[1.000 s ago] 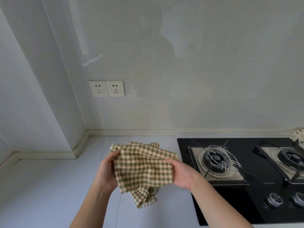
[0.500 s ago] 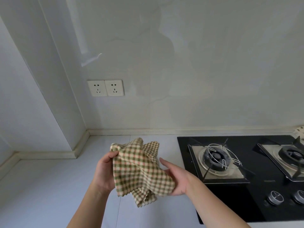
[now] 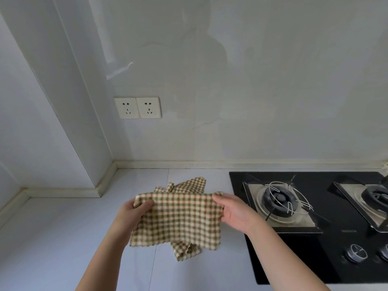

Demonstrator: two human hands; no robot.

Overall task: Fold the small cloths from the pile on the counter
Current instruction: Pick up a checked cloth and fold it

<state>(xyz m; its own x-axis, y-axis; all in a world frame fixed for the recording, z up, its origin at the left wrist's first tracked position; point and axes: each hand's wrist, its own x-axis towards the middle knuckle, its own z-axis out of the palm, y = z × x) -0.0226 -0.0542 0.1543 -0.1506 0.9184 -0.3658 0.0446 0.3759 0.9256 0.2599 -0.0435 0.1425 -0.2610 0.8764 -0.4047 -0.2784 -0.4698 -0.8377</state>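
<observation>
The cloth (image 3: 180,219) is spread out over the counter (image 3: 63,238). The left hand (image 3: 134,215) pinches its 10 o'clock corner. The right hand (image 3: 235,213) pinches its 2 o'clock corner. The stove (image 3: 304,259) is at 3 o'clock.

checked cloth (image 3: 178,219) held by left hand (image 3: 131,217), right hand (image 3: 235,213)

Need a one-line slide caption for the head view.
Left hand and right hand hold a checked cloth spread by its top corners above the counter, beside a black gas hob.
</observation>
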